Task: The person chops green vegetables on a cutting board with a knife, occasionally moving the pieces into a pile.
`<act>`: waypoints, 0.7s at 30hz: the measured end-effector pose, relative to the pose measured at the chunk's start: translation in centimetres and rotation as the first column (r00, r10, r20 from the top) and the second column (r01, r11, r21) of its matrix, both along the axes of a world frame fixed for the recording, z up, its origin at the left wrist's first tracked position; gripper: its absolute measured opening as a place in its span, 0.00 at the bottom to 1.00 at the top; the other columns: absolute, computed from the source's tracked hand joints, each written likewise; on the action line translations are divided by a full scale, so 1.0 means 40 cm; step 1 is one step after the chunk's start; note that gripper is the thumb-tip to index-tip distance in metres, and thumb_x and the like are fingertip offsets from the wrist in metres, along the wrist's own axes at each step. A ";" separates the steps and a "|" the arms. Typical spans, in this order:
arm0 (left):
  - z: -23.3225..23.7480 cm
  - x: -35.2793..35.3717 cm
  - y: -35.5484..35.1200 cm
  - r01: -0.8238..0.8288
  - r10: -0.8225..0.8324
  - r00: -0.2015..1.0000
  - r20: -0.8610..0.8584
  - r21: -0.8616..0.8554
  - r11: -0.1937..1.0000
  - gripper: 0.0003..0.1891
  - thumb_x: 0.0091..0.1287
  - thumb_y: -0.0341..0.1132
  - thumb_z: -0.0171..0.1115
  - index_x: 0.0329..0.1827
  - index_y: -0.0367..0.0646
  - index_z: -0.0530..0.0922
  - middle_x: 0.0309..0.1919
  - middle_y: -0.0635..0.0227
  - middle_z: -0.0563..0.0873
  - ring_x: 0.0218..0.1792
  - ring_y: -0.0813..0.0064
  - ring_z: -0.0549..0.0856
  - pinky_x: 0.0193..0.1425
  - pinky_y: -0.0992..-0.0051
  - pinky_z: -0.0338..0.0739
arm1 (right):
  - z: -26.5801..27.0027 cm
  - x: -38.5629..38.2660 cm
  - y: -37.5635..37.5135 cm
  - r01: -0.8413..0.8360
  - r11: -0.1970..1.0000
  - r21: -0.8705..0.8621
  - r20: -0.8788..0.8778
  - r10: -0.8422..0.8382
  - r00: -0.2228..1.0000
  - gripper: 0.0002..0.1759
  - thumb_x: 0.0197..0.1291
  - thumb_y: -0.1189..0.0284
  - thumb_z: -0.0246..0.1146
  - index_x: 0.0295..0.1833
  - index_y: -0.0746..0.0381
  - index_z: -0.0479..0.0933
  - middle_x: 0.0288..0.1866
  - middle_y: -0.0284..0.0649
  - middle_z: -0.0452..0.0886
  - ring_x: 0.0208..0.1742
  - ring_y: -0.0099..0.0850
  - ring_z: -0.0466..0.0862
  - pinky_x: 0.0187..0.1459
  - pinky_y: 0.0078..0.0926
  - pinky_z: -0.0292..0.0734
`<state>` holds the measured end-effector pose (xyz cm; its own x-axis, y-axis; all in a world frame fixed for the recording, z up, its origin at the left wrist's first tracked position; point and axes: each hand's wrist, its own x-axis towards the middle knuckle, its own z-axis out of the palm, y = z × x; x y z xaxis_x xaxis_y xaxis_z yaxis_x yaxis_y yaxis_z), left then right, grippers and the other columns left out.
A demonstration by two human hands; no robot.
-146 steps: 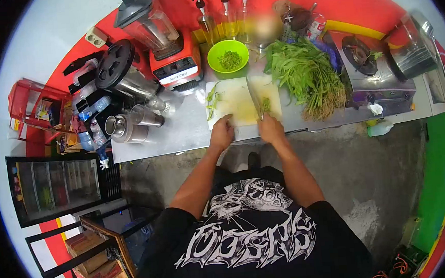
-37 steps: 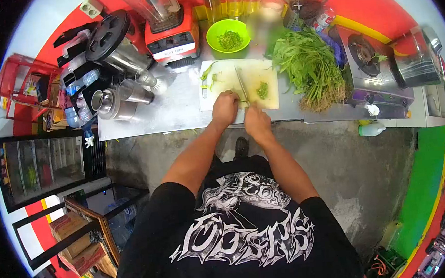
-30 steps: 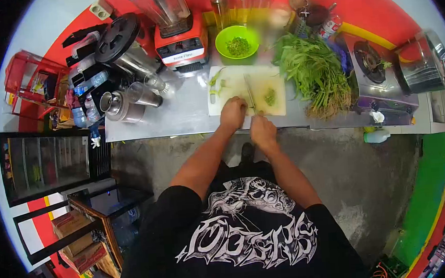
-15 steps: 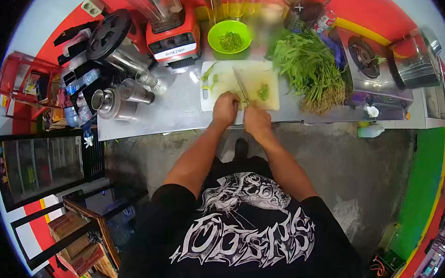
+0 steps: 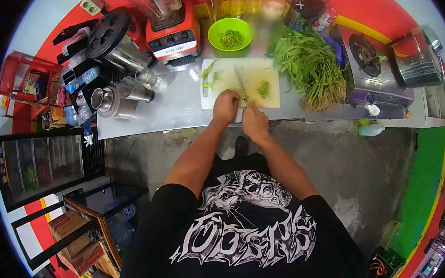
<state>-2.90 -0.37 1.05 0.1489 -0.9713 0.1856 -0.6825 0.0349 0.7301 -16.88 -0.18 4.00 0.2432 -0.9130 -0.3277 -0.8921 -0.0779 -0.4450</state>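
Observation:
My right hand is closed around the handle of a kitchen knife, whose blade points away from me over a white cutting board. Just left of the blade, my left hand has its fingers curled and pressed together at the board's near edge; what they pinch is too small to make out. A small heap of chopped greens lies right of the knife. Several loose green pieces rest at the board's left side. Behind it stands a lime-green bowl holding more chopped greens.
A big bunch of leafy greens with roots lies right of the board, beside a gas stove with a metal pot. On the left are a red blender, a cocktail shaker and glasses. Bottles line the back.
My right hand has shifted slightly left with the knife, and the blade stands at a slightly different angle. My left hand stays nearly in place beside it.

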 end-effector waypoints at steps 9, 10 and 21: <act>-0.021 0.007 -0.008 0.010 -0.010 1.000 0.003 -0.067 0.998 0.04 0.59 0.22 0.64 0.36 0.38 0.85 0.35 0.51 0.86 0.42 0.46 0.85 0.48 0.56 0.80 | -0.007 0.009 -0.012 -0.054 0.998 -0.045 -0.013 0.054 0.998 0.15 0.62 0.78 0.61 0.53 0.74 0.78 0.45 0.62 0.87 0.49 0.59 0.88 0.51 0.53 0.83; -0.018 0.004 -0.008 -0.006 0.006 1.000 -0.015 -0.030 1.000 0.04 0.59 0.22 0.64 0.36 0.39 0.85 0.35 0.51 0.86 0.41 0.46 0.85 0.48 0.56 0.80 | -0.004 0.009 -0.011 -0.051 0.998 -0.044 -0.026 0.050 0.998 0.14 0.62 0.78 0.61 0.52 0.74 0.78 0.45 0.62 0.87 0.49 0.59 0.88 0.51 0.52 0.84; -0.013 0.010 -0.006 0.016 -0.017 1.000 -0.019 -0.035 0.999 0.05 0.59 0.22 0.64 0.37 0.38 0.84 0.37 0.49 0.87 0.41 0.46 0.86 0.48 0.57 0.81 | 0.011 0.021 -0.020 -0.041 0.997 -0.058 0.019 0.042 0.999 0.13 0.68 0.75 0.55 0.53 0.70 0.76 0.50 0.61 0.86 0.52 0.60 0.86 0.54 0.55 0.81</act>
